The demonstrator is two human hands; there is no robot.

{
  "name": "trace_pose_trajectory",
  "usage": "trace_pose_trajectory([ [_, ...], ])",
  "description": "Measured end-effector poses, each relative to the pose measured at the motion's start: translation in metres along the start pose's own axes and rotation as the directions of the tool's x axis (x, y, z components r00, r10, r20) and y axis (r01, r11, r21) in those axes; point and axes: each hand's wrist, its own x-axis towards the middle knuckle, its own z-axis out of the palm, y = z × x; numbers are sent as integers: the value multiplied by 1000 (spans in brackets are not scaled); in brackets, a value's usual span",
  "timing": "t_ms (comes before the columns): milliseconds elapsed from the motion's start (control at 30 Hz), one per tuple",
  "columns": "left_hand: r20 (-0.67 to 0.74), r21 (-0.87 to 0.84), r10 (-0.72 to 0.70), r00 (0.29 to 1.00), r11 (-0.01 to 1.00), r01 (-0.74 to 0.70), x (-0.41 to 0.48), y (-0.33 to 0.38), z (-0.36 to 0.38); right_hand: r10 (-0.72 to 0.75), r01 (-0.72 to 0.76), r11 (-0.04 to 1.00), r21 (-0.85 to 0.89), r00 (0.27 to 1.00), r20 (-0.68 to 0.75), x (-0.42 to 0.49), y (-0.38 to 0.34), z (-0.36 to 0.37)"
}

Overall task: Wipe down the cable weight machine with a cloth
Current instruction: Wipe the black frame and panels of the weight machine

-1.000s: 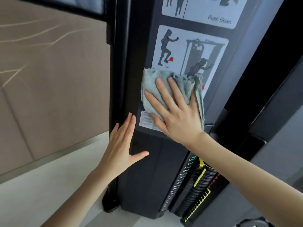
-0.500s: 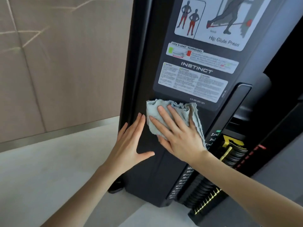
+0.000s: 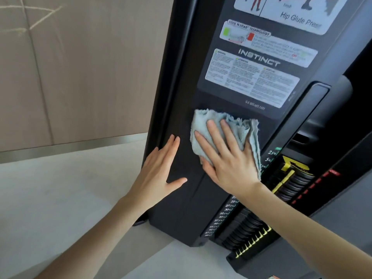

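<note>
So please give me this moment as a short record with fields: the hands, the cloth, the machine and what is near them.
right hand: right hand flat, fingers spread, pressing the cloth on the panel
left hand: left hand open, empty, palm on the panel beside the cloth
cloth: grey-blue cloth, bunched, frayed edge, just below the warning label
machine: black cable weight machine, upright panel with the word INSTINCT
weight stack: weight stack with yellow marks, to the right of the hands
floor: pale floor
</note>
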Motion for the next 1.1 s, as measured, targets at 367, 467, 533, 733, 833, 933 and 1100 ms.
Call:
trace_pose_trajectory([
  [367,84,9,-54,995,999,53,-39,-20,30,-50,47,997,62,997,50,-31,-20,7],
  [467,86,16,-54,995,998,53,-41,-21,30,156,-154,987,50,986,-52,-1,-3,-2],
  [533,93,-2,-54,994,999,54,-41,-22,29,291,-291,957,19,952,-95,2,-17,4],
  [733,105,-7,24,994,1000,-24,-40,-35,26,653,-647,757,89,749,-111,-28,-105,46],
  [833,126,-16,61,990,998,-60,-39,-43,24,692,-680,721,132,716,-91,-50,-146,68],
  [933,136,-28,74,988,997,-71,-40,-47,24,692,-678,717,163,721,-46,-84,-183,88],
  [1100,147,-43,93,985,995,-87,-41,-46,22,695,-697,698,164,715,77,-109,-210,92],
])
